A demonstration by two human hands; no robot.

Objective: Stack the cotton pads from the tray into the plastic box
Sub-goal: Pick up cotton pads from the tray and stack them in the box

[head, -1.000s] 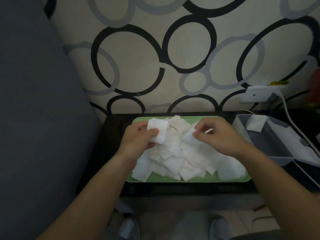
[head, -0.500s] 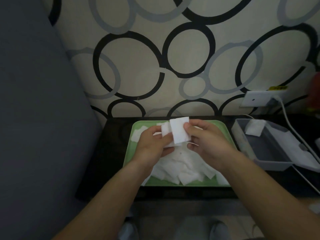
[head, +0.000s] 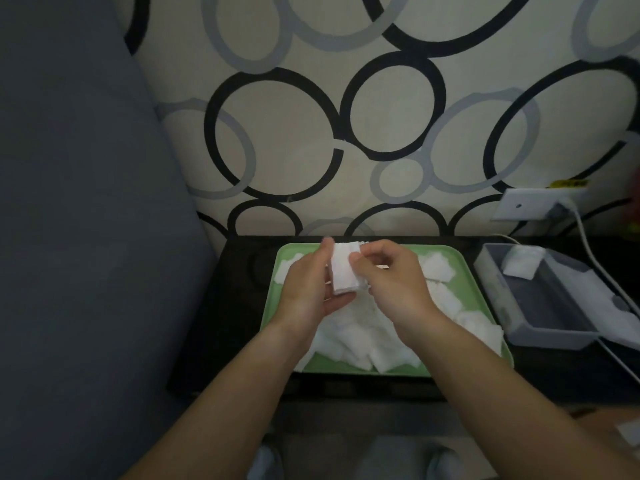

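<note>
A green tray (head: 465, 271) on the dark table holds a loose heap of white cotton pads (head: 360, 337). Above the tray's far half, my left hand (head: 308, 289) cups a small upright stack of pads (head: 344, 268), thumb at its top. My right hand (head: 391, 278) pinches the stack's right side with thumb and fingers. The grey plastic box (head: 540, 306) stands open to the right of the tray, with one pad (head: 521, 263) leaning in its far corner.
A dark table (head: 239, 306) carries the tray and box. The box's lid (head: 620, 306) lies open at the far right. A wall socket (head: 533, 204) with a white cable (head: 588, 244) sits behind the box. A grey cushion (head: 86, 237) fills the left.
One second ago each hand picked at pads in the heap. The hands came together over the tray and now hold one aligned stack between them, turned more upright.
</note>
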